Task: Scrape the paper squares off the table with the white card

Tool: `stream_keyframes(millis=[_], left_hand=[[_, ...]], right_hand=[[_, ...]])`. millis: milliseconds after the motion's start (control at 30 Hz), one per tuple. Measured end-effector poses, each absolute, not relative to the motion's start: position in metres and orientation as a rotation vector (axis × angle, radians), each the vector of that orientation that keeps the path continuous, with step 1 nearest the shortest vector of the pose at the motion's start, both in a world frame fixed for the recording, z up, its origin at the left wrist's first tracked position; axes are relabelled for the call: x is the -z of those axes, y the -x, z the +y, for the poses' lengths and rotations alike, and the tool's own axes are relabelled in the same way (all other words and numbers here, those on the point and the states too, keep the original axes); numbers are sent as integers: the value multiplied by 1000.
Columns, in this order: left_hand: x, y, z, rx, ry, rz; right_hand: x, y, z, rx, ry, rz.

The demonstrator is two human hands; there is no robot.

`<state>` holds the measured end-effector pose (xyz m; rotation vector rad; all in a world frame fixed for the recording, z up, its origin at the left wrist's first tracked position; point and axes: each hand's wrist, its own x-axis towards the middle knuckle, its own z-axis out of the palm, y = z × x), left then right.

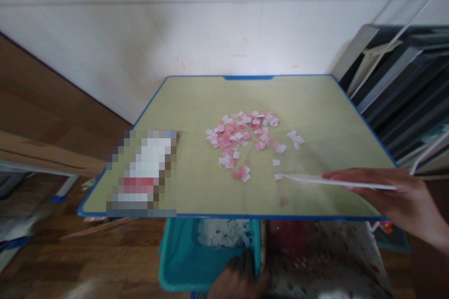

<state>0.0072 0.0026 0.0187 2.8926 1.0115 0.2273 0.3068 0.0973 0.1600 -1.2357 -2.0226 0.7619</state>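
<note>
A pile of small pink and white paper squares [245, 138] lies in the middle of a yellow-green table with a blue rim [196, 216]. My right hand [396, 198] reaches in from the right edge and holds a thin white sheet [329, 181] edge-on, its tip next to a stray square [278, 176]. My left hand [238, 280] sits below the table's front edge, gripping the rim of a teal bin [175, 261] that contains several white paper squares [222, 232].
A blurred-out white and red object [145, 173] rests on the table's left front. Dark stacked panels [403, 88] lean at the right. A white tiled wall [210, 28] stands behind, and a brown board [42, 103] at the left. Wooden floor lies below.
</note>
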Motion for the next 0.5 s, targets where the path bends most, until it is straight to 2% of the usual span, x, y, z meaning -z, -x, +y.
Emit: stream_keyframes(millis=[400, 500], left_hand=[[-19, -7, 3, -284, -2895, 1007], [-20, -8, 3, -287, -2902, 1018]], right_hand=[[-158, -307, 100, -381, 1511, -2003], [-159, -309, 96, -373, 1544, -1954]])
